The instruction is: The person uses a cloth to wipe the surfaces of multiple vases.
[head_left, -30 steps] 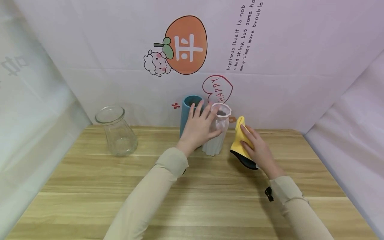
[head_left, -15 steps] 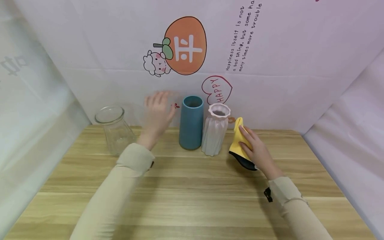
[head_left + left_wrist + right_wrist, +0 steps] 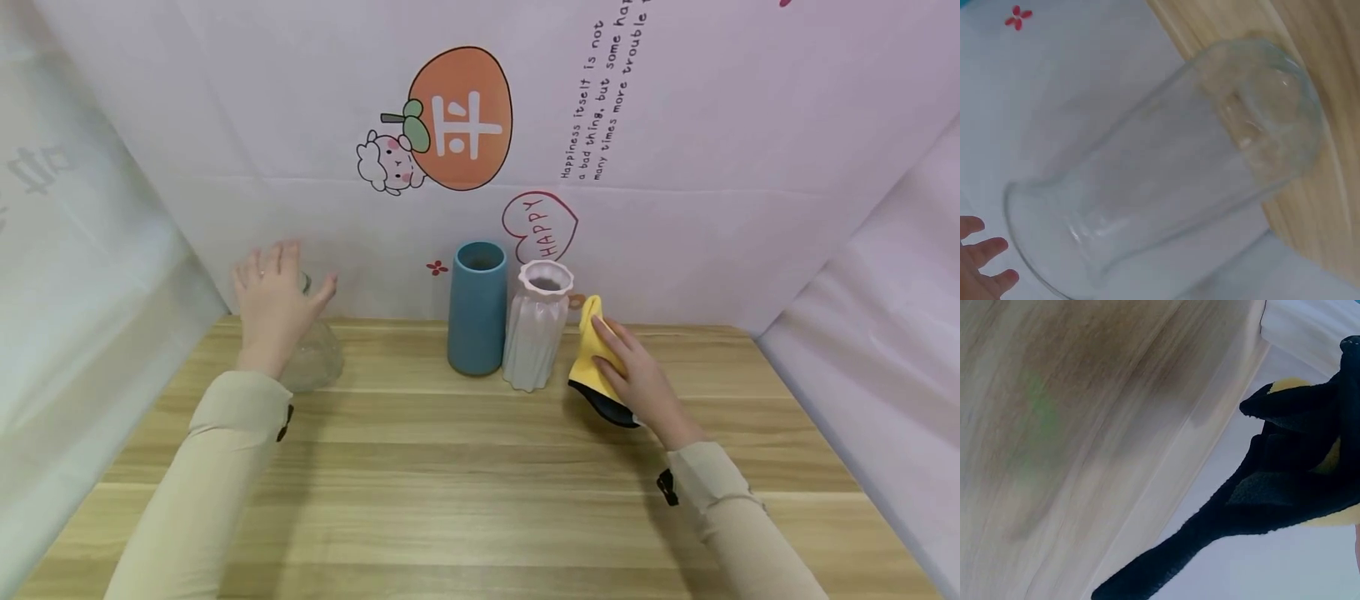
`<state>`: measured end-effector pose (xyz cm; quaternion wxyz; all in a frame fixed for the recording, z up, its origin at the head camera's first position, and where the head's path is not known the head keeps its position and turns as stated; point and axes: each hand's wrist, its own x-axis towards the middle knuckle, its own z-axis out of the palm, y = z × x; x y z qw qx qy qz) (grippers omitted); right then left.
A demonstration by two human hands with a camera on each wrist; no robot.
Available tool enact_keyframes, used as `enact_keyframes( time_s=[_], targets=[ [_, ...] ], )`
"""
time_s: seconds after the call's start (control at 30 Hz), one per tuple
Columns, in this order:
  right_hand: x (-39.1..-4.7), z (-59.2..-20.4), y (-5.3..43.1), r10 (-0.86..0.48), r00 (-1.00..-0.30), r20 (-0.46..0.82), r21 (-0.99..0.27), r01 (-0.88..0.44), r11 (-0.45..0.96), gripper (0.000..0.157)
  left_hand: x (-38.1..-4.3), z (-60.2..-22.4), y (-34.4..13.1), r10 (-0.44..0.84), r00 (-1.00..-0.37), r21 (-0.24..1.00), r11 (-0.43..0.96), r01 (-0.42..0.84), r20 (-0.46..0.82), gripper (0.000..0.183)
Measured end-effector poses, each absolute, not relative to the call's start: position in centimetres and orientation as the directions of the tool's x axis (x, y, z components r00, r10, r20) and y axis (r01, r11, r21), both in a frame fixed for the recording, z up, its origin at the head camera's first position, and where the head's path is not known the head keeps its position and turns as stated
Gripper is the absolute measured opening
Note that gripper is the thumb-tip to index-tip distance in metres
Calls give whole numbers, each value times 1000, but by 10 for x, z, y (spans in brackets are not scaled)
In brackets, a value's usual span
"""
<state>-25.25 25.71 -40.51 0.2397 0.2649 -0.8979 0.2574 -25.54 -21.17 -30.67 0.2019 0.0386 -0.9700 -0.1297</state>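
My left hand (image 3: 272, 312), its fingers spread, is in front of the clear glass vase (image 3: 318, 360) at the left and hides much of its neck. In the left wrist view the fingertips (image 3: 988, 250) show beside the rim of the upright glass vase (image 3: 1166, 162); whether they touch it I cannot tell. Over on the right, my right hand (image 3: 643, 379) grips a bunched cloth (image 3: 587, 365), yellow on one side and black on the other. The right wrist view shows its dark folds (image 3: 1285, 487) hanging above the wooden table.
A blue vase (image 3: 477, 321) and a white fluted vase (image 3: 534, 342) stand side by side near the back of the wooden table (image 3: 450, 483). Behind them hangs a printed white cloth backdrop (image 3: 675, 250), with white cloth at both sides too.
My left hand has moved left, away from the blue and white vases and over to the glass vase. The right hand keeps its grip on the cloth in nearly the same spot.
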Motion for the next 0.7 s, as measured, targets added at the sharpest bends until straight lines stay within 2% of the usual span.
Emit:
enact_keyframes(
  time_s=[0.37,0.7],
  targets=[
    [-252,-407,258,-357,-751,555,-324,-590,739,65,-251,-318,-240,-157,-949,223,970,-96,273,91],
    [-251,-405,256,-359,-756,547,-331,-589,737,65,-250,-321,-252,-180,-968,242,961,-135,173,101]
  ],
)
